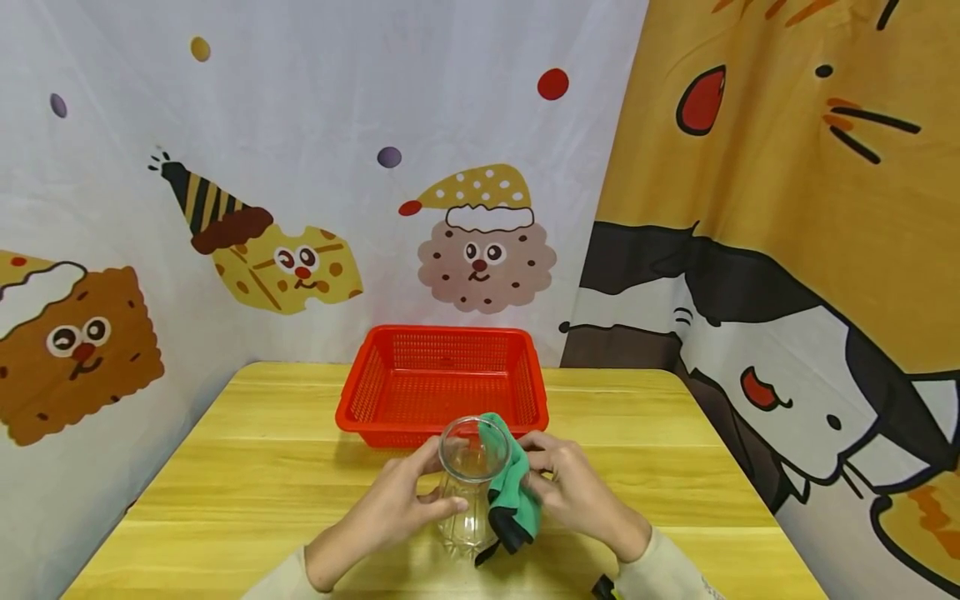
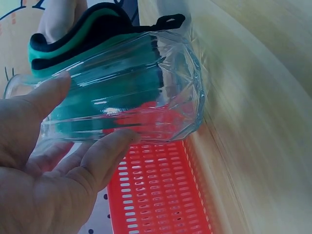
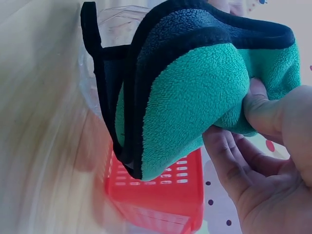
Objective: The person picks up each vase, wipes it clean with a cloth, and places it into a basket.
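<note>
On the table [image 1: 262,450], the red basket [image 1: 442,400] sits beyond the glass jar [image 1: 474,492], which my left hand [image 1: 397,496] grips; my right hand [image 1: 570,483] pinches the green cloth [image 1: 515,487] against its side (wiping, I judge; next calls for turning the jar).

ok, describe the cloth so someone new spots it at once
Find the red basket on the table. In front of it, the cloth is in the right hand, beside the clear jar. Unlike either neighbour, it's soft green fabric with black edging.
</note>
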`<action>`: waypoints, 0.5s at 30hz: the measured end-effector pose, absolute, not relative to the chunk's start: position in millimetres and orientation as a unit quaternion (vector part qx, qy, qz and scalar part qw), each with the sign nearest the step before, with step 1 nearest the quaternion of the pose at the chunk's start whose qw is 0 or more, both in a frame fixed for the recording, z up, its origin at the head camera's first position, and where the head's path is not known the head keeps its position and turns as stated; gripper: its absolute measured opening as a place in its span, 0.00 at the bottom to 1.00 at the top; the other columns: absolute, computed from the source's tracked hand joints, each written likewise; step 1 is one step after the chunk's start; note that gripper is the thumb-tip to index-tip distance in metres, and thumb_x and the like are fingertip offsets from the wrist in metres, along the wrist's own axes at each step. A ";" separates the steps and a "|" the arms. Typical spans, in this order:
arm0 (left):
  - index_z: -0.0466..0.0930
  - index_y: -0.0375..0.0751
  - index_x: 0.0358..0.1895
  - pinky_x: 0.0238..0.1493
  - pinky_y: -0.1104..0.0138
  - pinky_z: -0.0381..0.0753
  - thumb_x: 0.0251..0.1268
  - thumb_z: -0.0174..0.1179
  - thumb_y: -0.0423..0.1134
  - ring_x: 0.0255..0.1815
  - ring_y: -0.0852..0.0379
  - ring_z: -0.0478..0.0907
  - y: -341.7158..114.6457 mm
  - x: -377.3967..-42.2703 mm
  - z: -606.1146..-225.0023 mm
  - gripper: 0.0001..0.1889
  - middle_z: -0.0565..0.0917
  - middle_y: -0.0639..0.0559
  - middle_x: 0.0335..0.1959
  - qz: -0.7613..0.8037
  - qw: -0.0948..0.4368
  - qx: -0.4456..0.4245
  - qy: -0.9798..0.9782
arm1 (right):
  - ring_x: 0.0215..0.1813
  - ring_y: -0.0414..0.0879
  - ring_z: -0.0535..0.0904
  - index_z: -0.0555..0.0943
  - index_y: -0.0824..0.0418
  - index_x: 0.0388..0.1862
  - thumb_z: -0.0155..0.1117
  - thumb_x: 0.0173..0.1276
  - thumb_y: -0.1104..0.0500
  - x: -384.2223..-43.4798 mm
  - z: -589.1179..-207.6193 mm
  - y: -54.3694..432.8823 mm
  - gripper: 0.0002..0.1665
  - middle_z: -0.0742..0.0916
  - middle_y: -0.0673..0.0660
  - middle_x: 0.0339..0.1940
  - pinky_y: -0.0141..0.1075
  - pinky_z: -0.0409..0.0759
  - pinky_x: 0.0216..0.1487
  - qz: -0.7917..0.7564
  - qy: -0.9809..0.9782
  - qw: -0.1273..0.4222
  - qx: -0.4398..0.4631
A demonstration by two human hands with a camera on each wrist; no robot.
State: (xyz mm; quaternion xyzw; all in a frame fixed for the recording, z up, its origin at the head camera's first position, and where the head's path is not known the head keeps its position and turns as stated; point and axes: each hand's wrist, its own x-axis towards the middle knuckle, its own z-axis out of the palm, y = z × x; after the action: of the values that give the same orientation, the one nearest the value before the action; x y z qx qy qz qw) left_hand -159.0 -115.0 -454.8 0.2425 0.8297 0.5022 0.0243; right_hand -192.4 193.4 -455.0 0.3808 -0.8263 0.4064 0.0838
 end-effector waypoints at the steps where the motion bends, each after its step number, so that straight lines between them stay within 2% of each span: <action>1: 0.79 0.46 0.80 0.59 0.52 1.00 0.73 0.84 0.45 0.76 0.24 0.86 -115.3 -159.2 -454.6 0.37 0.91 0.35 0.72 0.503 0.025 0.243 0.829 | 0.56 0.46 0.93 0.98 0.50 0.47 0.72 0.78 0.76 -192.7 -454.5 192.9 0.21 0.95 0.51 0.55 0.34 0.98 0.50 0.412 -0.824 0.084 0.380; 12: 0.79 0.46 0.79 0.59 0.56 1.00 0.73 0.84 0.45 0.74 0.26 0.88 -116.8 -160.0 -457.4 0.36 0.91 0.34 0.72 0.509 0.025 0.250 0.823 | 0.57 0.43 0.93 0.99 0.50 0.49 0.73 0.76 0.78 -192.5 -449.7 194.6 0.24 0.96 0.50 0.54 0.35 0.98 0.52 0.439 -0.813 0.103 0.369; 15: 0.79 0.46 0.79 0.58 0.56 1.00 0.73 0.84 0.44 0.74 0.26 0.88 -116.3 -159.7 -457.0 0.36 0.91 0.33 0.71 0.507 0.024 0.250 0.825 | 0.56 0.41 0.93 0.98 0.50 0.49 0.71 0.77 0.79 -192.0 -448.9 195.8 0.24 0.97 0.51 0.54 0.35 0.98 0.49 0.447 -0.808 0.106 0.368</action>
State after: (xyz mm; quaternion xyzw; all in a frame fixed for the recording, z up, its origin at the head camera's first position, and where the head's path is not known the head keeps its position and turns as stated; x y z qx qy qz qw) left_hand -159.7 -116.3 -457.0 0.2496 0.8247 0.5070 0.0236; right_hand -192.0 195.8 -448.9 0.3676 -0.8084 0.4472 0.1065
